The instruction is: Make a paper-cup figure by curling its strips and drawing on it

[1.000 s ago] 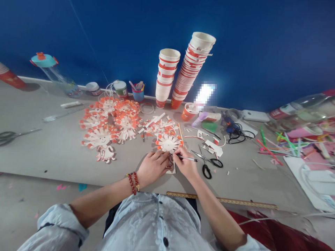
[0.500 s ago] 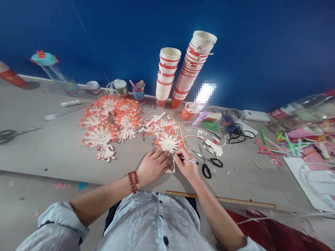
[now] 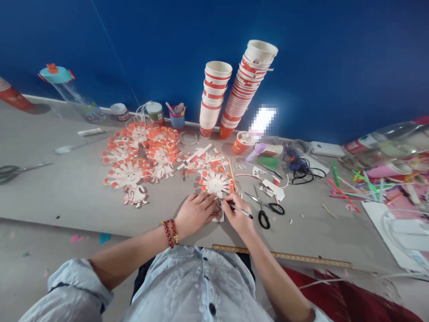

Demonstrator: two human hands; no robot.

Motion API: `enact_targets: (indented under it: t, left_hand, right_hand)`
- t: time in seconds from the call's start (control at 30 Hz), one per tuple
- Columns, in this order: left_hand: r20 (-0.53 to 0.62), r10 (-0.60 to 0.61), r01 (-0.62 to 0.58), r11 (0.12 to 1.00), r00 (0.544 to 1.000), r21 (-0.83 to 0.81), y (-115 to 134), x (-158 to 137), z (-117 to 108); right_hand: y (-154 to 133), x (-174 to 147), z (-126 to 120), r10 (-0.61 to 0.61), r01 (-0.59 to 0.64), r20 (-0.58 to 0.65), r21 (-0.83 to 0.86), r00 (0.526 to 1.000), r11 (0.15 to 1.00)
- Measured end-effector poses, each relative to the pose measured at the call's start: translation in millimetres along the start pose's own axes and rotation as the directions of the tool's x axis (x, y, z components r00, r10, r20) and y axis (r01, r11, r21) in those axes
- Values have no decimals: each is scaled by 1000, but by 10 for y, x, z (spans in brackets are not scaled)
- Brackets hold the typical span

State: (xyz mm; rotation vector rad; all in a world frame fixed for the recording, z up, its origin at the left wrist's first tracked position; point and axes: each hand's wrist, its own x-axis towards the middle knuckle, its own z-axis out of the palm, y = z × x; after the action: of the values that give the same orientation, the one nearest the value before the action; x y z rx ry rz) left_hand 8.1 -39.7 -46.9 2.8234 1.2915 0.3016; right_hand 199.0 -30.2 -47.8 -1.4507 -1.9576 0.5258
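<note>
Between my hands lies a small piece of white paper (image 3: 218,213) with a dark reddish figure drawn on it, partly covered by my fingers. Just above it is a cut paper-cup flower (image 3: 215,183) with white petals and orange tips. My left hand (image 3: 197,213) rests flat on the paper's left side, fingers stretched out. In my right hand (image 3: 238,214) a pen (image 3: 244,211) is gripped, its tip at the paper near the flower's lower edge. Black-handled scissors (image 3: 265,206) lie spread to the right of my right hand.
Finished-looking cup flowers (image 3: 129,172) cluster at left. Two tall stacks of paper cups (image 3: 246,85) lean by the blue wall. Paper scraps (image 3: 208,160) lie behind the flower. A craft knife or similar blue tool with black cord (image 3: 298,165) and coloured straws (image 3: 372,185) are at right.
My right hand and the pen have shifted slightly, the pen's back end dipping lower and leftward. My left hand stays in place on the paper.
</note>
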Motion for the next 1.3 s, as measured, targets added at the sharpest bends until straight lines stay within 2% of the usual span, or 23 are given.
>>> enact_targets:
  t: [1.3]
  left_hand:
    - [-18,20,-19,999,1000,42,7,-7,1]
  right_hand:
    - [-2,-202,9,22,-24,-23,-71,999,997]
